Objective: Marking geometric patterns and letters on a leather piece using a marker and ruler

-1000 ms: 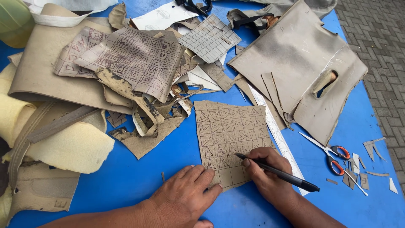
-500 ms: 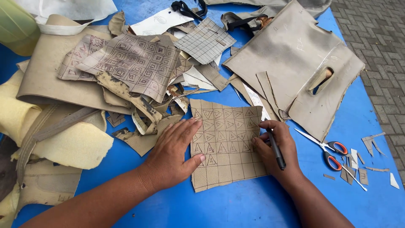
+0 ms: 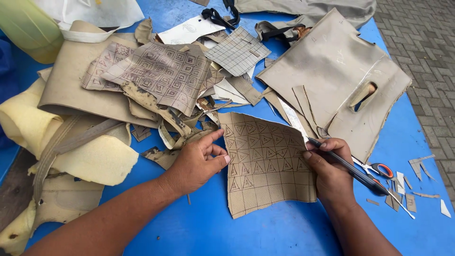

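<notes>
A tan leather piece (image 3: 265,166) drawn with a grid of triangles lies on the blue table (image 3: 284,232). My left hand (image 3: 196,161) pinches its left edge with thumb and fingers. The fingers of my right hand (image 3: 329,173) rest on the piece's right edge. That hand holds a black pen (image 3: 348,168), lying back along the hand with its tip near the piece's upper right corner. A white ruler (image 3: 291,116) pokes out from under the top of the piece.
Piles of tan leather scraps (image 3: 156,76) with drawn patterns fill the table's back. Yellow foam (image 3: 90,156) lies at left, a large tan piece with a handle slot (image 3: 341,80) at right. Orange-handled scissors (image 3: 379,170) and small offcuts (image 3: 417,189) sit right of my right hand.
My left hand slid off the top of the triangle piece to its left edge and now pinches it. My right hand shifted to the right edge, and the pen now lies back along the hand.
</notes>
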